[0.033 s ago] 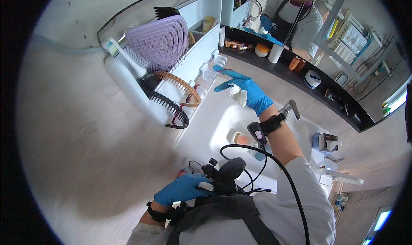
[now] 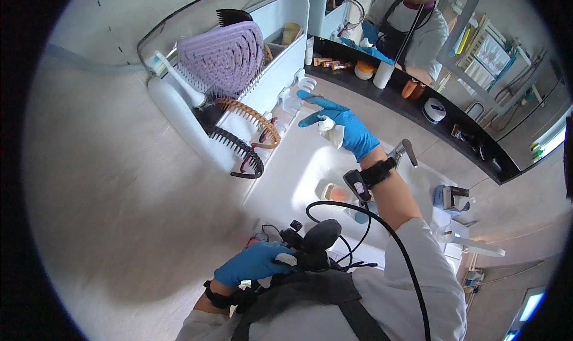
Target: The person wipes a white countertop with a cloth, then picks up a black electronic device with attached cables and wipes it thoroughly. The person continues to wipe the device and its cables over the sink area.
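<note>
My right hand (image 2: 349,126), in a blue glove, reaches over the white sink. A crumpled white tissue (image 2: 330,132) is held against its palm, while two fingers stretch toward the clear hooks (image 2: 290,101) on the side of a white wall organizer (image 2: 277,57). A thin reddish strand lies across the extended finger; its kind is unclear. Close to my chest, my left hand (image 2: 253,263) is also gloved in blue, with its fingers curled. Something white shows at its fingertips, mostly hidden, beside black gear worn on my front.
The organizer holds a purple hairbrush (image 2: 222,57), a toothbrush (image 2: 179,81), a black comb (image 2: 233,16) and toothed headbands (image 2: 239,150). Below is a sink (image 2: 286,177) with a faucet (image 2: 406,152). Jars and bottles stand on a black shelf (image 2: 412,105) under a mirror. A black cable (image 2: 406,251) loops past my right arm.
</note>
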